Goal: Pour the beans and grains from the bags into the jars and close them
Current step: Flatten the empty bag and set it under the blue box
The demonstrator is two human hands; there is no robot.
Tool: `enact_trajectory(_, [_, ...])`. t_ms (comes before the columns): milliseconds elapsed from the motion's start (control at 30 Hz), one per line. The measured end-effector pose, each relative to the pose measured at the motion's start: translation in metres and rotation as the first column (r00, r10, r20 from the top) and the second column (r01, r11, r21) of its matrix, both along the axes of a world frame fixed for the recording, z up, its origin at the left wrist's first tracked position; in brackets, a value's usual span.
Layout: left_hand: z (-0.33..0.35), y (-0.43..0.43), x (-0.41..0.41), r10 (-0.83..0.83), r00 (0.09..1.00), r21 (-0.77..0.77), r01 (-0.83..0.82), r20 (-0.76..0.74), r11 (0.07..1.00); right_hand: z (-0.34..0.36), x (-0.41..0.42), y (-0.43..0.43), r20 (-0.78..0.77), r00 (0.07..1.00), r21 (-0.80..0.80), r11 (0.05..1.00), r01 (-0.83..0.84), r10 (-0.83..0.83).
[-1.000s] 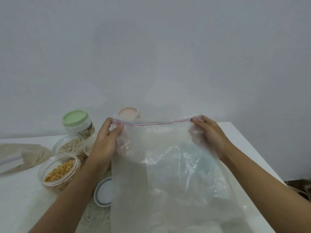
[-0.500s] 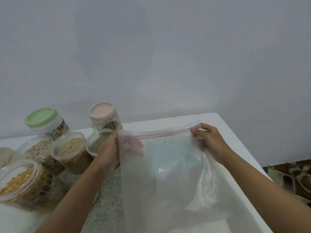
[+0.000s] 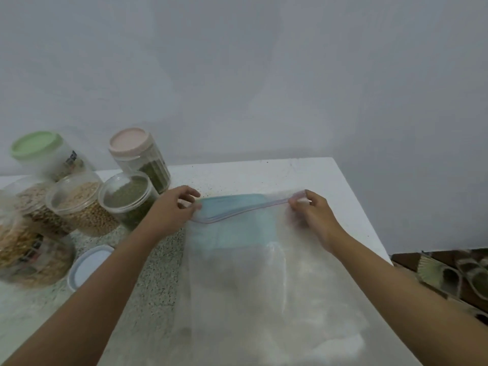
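Observation:
A large clear zip bag (image 3: 264,273) lies in front of me on the white table (image 3: 303,175), its pink-striped zip edge sagging between my hands. My left hand (image 3: 171,210) pinches the left end of the zip and my right hand (image 3: 314,215) pinches the right end. A blue shape shows through the bag near its top. To the left stand open jars: one with green grains (image 3: 126,196), one with pale beans (image 3: 79,204), one with yellow grains (image 3: 29,249). Behind them stand a pink-lidded jar (image 3: 137,154) and a green-lidded jar (image 3: 45,151).
A loose white-blue lid (image 3: 87,265) lies on the table by my left forearm. Small grains are scattered over the table top. The table's right edge runs just beyond my right arm, with slippers (image 3: 449,276) on the floor below. A grey wall stands behind.
The bag's zip edge has dropped lower toward the table and now sags. The view has tilted down and left, bringing more jars into sight.

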State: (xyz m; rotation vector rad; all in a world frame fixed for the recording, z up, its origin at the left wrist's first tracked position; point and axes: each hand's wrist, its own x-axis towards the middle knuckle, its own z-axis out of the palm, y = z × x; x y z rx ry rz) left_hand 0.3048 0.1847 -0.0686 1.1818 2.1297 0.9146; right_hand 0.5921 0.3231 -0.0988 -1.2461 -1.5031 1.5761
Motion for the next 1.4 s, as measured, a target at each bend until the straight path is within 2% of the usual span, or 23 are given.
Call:
enact_trajectory(167, [-0.006, 0.014, 0.004, 0.048, 0.989, -0.104, -0.063, -0.143, 0.993, -0.009, 0.008, 0.004, 0.008, 0.999, 0.061, 0.997, -0.053, 0.053])
enact_trajectory(267, [-0.002, 0.018, 0.003, 0.017, 0.997, -0.184, -0.03, -0.071, 0.983, -0.008, 0.01, 0.002, 0.005, 0.994, 0.05, 0.993, -0.105, 0.105])
enact_trajectory(367, [-0.001, 0.02, 0.001, -0.005, 1.0, -0.174, 0.007, 0.012, 0.985, -0.009, 0.008, 0.005, 0.032, 0.992, -0.007, 0.992, -0.125, 0.125])
enact_trajectory(467, [0.002, 0.018, 0.002, -0.003, 0.989, -0.054, 0.011, 0.148, 0.998, -0.009, 0.005, 0.007, 0.068, 0.993, -0.012, 0.995, -0.096, 0.097])
enact_trajectory(533, [0.008, 0.016, -0.001, -0.042, 0.985, 0.047, 0.035, 0.17, 0.998, -0.009, 0.004, 0.007, 0.09, 0.993, -0.011, 0.997, -0.073, 0.074])
enact_trajectory(700, [0.054, 0.016, -0.009, -0.142, 0.986, 0.218, 0.158, -0.084, 0.963, -0.004, 0.004, 0.005, 0.099, 0.995, 0.006, 1.0, -0.03, 0.029])
enact_trajectory(767, [0.073, 0.017, -0.01, -0.077, 0.975, 0.31, 0.14, -0.206, 0.94, -0.004, 0.001, 0.006, 0.156, 0.988, 0.036, 0.999, -0.016, 0.01])
enact_trajectory(833, [0.085, 0.017, -0.012, 0.013, 0.967, 0.423, 0.098, -0.253, 0.901, -0.006, -0.004, 0.006, 0.223, 0.975, 0.082, 0.997, 0.007, -0.025])
enact_trajectory(900, [0.089, 0.018, -0.016, 0.048, 0.982, 0.506, 0.053, -0.184, 0.861, -0.008, -0.011, 0.005, 0.258, 0.964, 0.122, 0.992, 0.034, -0.065])
enact_trajectory(1000, [0.092, 0.018, -0.022, 0.018, 0.999, 0.552, 0.0, -0.028, 0.834, -0.011, -0.02, 0.003, 0.249, 0.963, 0.119, 0.99, 0.077, -0.105])
enact_trajectory(1067, [0.092, 0.018, -0.02, -0.018, 0.993, 0.547, -0.048, 0.114, 0.836, -0.012, -0.024, 0.004, 0.223, 0.967, 0.103, 0.99, 0.098, -0.119])
enact_trajectory(1133, [0.091, 0.014, -0.016, -0.029, 0.984, 0.504, -0.066, 0.178, 0.861, -0.013, -0.027, 0.005, 0.196, 0.97, 0.101, 0.987, 0.122, -0.14])
enact_trajectory(1400, [0.058, 0.005, -0.007, -0.085, 0.981, 0.229, 0.044, 0.172, 0.972, -0.01, -0.033, 0.011, 0.194, 0.954, 0.152, 0.968, 0.199, -0.227])
